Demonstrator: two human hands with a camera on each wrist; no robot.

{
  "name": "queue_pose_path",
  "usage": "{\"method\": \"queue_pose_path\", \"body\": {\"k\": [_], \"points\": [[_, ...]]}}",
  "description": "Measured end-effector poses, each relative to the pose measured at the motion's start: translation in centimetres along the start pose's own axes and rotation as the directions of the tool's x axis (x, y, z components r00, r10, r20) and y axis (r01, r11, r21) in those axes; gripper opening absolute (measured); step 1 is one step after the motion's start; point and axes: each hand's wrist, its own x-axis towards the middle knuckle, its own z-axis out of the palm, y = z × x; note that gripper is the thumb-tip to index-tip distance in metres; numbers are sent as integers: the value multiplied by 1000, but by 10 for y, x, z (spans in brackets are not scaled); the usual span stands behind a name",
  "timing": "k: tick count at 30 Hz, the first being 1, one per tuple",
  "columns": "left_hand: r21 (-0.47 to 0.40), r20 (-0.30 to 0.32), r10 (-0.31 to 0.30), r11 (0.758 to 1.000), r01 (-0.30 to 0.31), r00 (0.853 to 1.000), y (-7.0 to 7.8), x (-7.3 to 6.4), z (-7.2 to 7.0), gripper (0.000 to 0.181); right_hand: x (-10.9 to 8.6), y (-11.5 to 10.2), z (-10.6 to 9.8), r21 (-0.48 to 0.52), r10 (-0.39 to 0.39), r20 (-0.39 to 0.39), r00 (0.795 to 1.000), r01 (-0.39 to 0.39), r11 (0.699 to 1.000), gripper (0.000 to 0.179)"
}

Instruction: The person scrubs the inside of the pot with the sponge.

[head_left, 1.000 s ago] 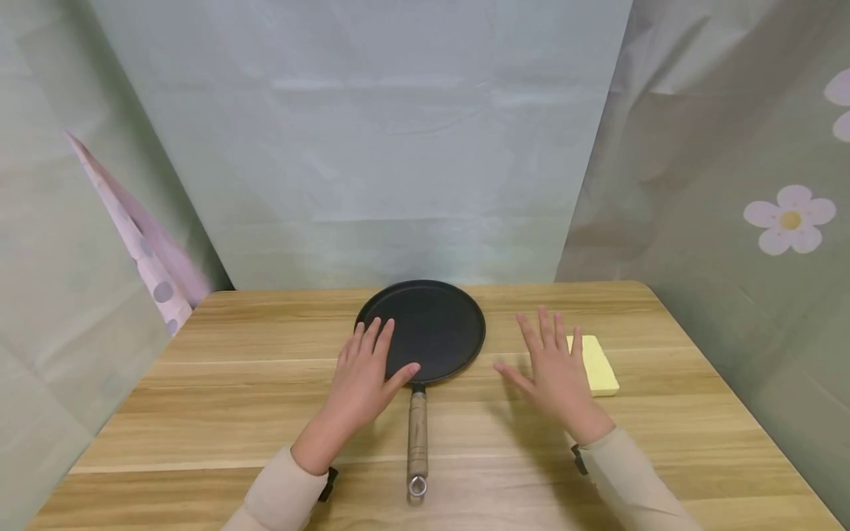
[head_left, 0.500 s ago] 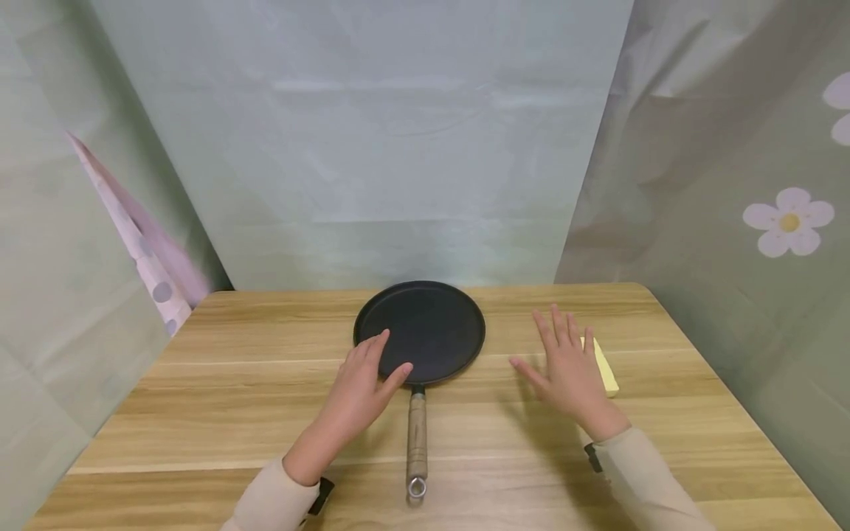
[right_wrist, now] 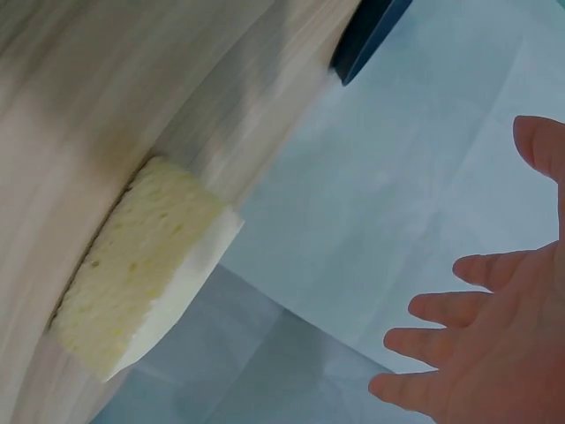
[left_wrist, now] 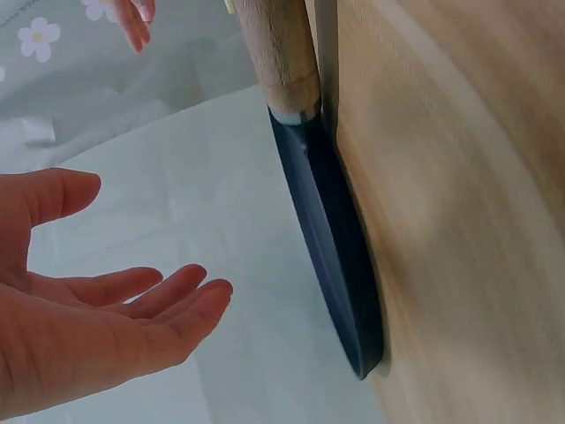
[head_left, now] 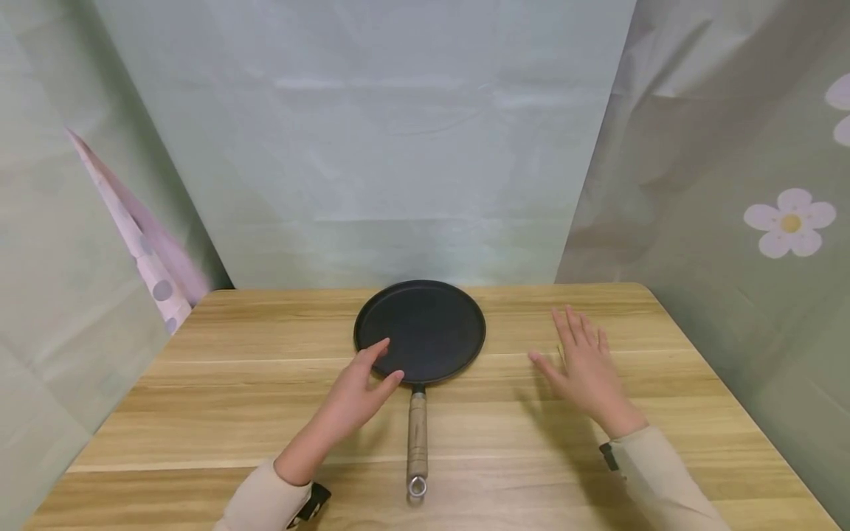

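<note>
The pan (head_left: 428, 328) points its handle (head_left: 417, 436) at you, long axis front to back; your left hand (head_left: 350, 398) has loosely curved fingers, your right hand (head_left: 589, 377) spread ones above the sponge (right_wrist: 139, 265).

Soft, even light fills the head view, with a pale sheen across the backdrop (head_left: 398, 147) and diffuse shadows on the table (head_left: 199, 413), while both wrist views look dimmer and cooler, the wood grain blurred and the pan (left_wrist: 340, 247) showing little detail.

Pan (head_left: 428, 328) on tbl (head_left: 219, 405), sponge (right_wrist: 141, 265) R of pan
</note>
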Motion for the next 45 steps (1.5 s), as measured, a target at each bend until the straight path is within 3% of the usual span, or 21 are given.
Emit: {"method": "queue_pose_path", "body": {"k": [4,10,17,25,36,45], "points": [[-100,17,-32,994,33,999,-1,-1,0,57,-2,5,-1,30,-2,10,1000,2,1000,82],[-240,50,-96,965,106,994,-6,-1,3,54,-2,12,-2,46,-8,11,1000,7,999,82],[-324,80,-150,931,168,985,-11,-3,5,53,-3,19,-3,45,-10,22,1000,9,999,81],[-445,154,-256,844,298,954,-13,-7,11,52,-4,27,-5,38,-19,22,1000,18,999,82],[-515,286,-242,777,362,927,-20,-10,19,56,-6,36,-11,26,-32,18,999,32,999,83],[-551,321,-264,729,406,910,-22,-13,29,50,-9,43,-12,34,-36,39,999,35,999,82]]}}
